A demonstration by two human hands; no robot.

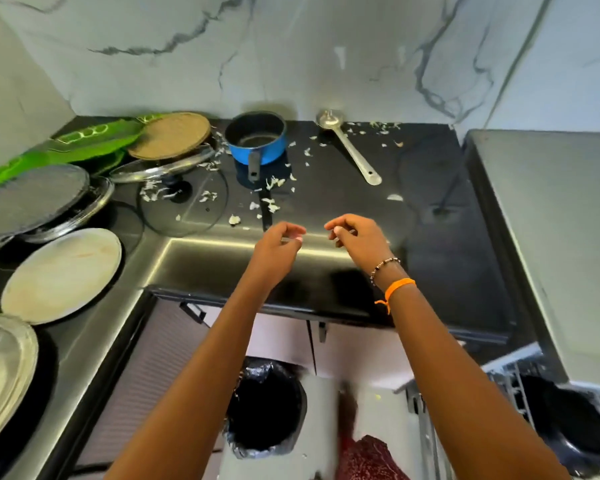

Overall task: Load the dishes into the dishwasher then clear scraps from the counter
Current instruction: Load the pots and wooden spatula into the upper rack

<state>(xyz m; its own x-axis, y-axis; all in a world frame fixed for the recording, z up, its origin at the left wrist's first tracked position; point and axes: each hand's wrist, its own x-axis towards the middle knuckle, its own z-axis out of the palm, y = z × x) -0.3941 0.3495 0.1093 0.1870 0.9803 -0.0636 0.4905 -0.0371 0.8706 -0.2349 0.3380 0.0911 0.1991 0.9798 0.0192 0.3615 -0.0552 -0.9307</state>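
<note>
White peel scraps (pixel 273 183) lie scattered over the black counter (pixel 430 258). Among them stand a blue saucepan (pixel 257 142) and a steel ladle (pixel 349 147). Two glass lids (pixel 184 206) lie to the left of the pan. Several steel plates (pixel 62 276) are spread along the left side. My left hand (pixel 280 241) and my right hand (pixel 355 237) hover close together above the counter's front part, fingers loosely curled, with nothing seen in either. The open dishwasher rack (pixel 513 382) at the lower right holds a black pan (pixel 568 427).
A bin lined with a black bag (pixel 265 408) stands on the floor below the counter's edge. A round woven mat (pixel 171 135) and a green cloth (pixel 84 142) lie at the back left. A grey worktop (pixel 555 237) borders the right side.
</note>
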